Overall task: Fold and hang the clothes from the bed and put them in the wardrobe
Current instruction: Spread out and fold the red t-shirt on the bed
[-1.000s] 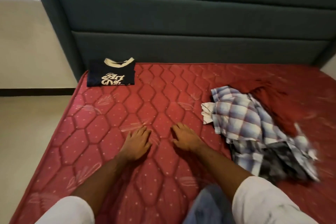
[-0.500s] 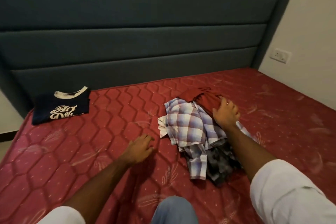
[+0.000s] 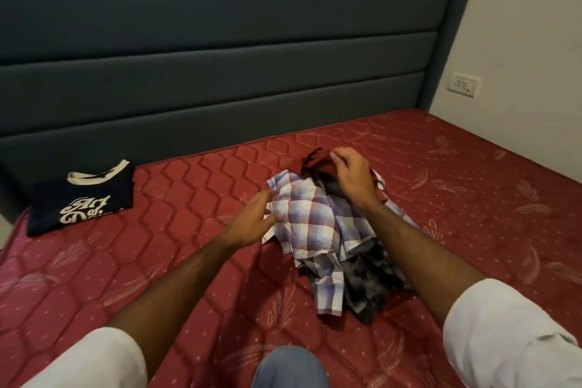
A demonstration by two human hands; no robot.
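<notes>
1. A crumpled heap of clothes [image 3: 333, 230] lies mid-mattress: a soft plaid shirt [image 3: 311, 217] on top, a dark mottled garment [image 3: 365, 280] half buried beneath it, and a maroon piece [image 3: 318, 164] at the far end — largely hidden by the right hand.
2. The right hand [image 3: 352, 176] curls over the maroon cloth; whether it truly grips is unclear.
3. The left hand [image 3: 252, 220] lies with fingers loosely spread on the plaid shirt's edge.
4. A folded navy T-shirt [image 3: 82, 198] with cream lettering, partly cut off by the fold, sits well apart near the padded grey headboard [image 3: 220, 72].
5. The red mattress [image 3: 157, 261] is quilted in hexagons.
</notes>
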